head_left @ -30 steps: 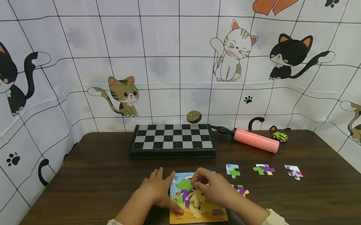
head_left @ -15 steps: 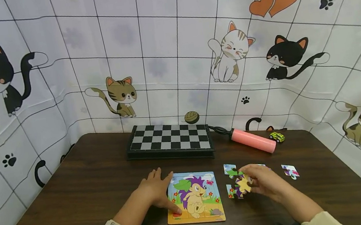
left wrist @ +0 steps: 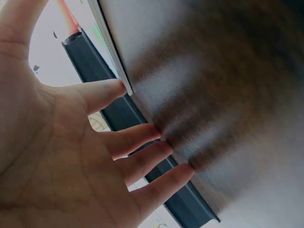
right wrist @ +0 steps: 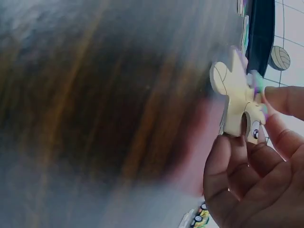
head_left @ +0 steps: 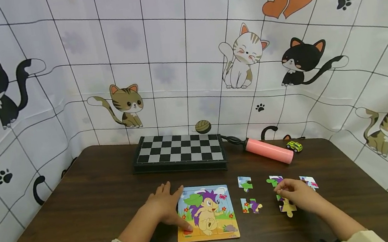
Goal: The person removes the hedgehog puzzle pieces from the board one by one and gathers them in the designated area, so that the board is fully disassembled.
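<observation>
My left hand [head_left: 163, 206] rests with spread fingers along the left side of a hedgehog picture puzzle [head_left: 223, 214], its thumb on the lower left corner. In the left wrist view, the fingertips of my left hand [left wrist: 71, 147] touch the dark tabletop beside the puzzle's edge. To the right of the puzzle, my right hand [head_left: 302, 194] pinches a yellow puzzle piece [head_left: 287, 208]. The right wrist view shows that puzzle piece [right wrist: 236, 107] between the thumb and fingers, with an eye printed on it; I cannot tell whether it is one piece or several joined.
Loose puzzle pieces lie between the puzzle and my right hand, one pair [head_left: 251, 205] nearer and one piece [head_left: 244, 183] farther. Another piece [head_left: 309, 182] lies behind the right hand. At the back are a chessboard [head_left: 179, 151], a pink cylinder [head_left: 269, 150] and a toy car [head_left: 294, 146].
My right hand has moved from over the puzzle to the right, past the loose pieces, and now holds the yellow piece farther right. My left hand has stayed at the puzzle's left side.
</observation>
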Demonstrator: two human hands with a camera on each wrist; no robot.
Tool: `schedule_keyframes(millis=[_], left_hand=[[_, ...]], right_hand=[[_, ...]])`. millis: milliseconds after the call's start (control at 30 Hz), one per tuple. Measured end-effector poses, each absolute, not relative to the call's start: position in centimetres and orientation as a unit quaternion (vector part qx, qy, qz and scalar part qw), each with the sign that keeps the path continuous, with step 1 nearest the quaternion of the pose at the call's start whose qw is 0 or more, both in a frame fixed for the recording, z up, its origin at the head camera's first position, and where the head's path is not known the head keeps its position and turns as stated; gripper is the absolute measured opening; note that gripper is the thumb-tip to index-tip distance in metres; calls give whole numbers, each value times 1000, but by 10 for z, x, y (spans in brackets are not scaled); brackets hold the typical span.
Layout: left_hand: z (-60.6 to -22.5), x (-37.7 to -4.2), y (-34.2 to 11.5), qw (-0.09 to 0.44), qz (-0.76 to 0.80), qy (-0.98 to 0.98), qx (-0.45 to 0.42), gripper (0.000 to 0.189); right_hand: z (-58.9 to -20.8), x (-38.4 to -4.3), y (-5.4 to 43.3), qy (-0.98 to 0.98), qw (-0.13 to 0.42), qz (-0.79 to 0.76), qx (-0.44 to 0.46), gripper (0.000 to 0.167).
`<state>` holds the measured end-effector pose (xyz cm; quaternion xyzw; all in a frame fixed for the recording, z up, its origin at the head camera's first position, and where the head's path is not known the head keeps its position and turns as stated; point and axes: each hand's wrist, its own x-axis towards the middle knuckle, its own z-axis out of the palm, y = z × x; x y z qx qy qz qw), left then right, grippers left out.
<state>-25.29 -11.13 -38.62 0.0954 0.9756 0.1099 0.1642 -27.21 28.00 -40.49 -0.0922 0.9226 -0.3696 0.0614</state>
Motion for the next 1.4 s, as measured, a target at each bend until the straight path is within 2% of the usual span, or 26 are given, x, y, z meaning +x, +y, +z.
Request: schedule_keyframes(millis=[200, 333, 533, 667, 800, 933, 1067, 1233, 1400], left_hand=[[-387, -252, -112, 164, 111, 976, 94, 111], [-388, -253, -112, 164, 110, 976, 94, 111], [-386, -252, -111, 163, 108, 976, 94, 112], [-390, -254, -112, 161, 111, 976, 91, 113], [-402, -259, -114, 155, 111, 977, 91, 115], [-412, -265, -115, 145, 115, 978, 94, 118], [-413, -266, -116, 142, 119, 978, 94, 119], [-407, -263, -115, 149, 114, 978, 94, 116], [-395, -256, -113, 163, 106, 977, 91, 113]], right_hand=[[-399, -270, 276, 954, 25, -289, -76, 24], [-394, -271, 274, 966, 28, -249, -58, 31], [-387, -270, 272, 975, 12, -220, -43, 48], [-384, -271, 261, 967, -23, -243, -72, 49], [-388, -270, 239, 961, -46, -235, -139, 51], [-393, -270, 209, 955, -23, -194, -222, 60], [-398, -273, 179, 940, 34, -183, -285, 64], [-399, -276, 155, 932, 86, -162, -312, 68], [-399, -277, 148, 931, 104, -159, -311, 63]])
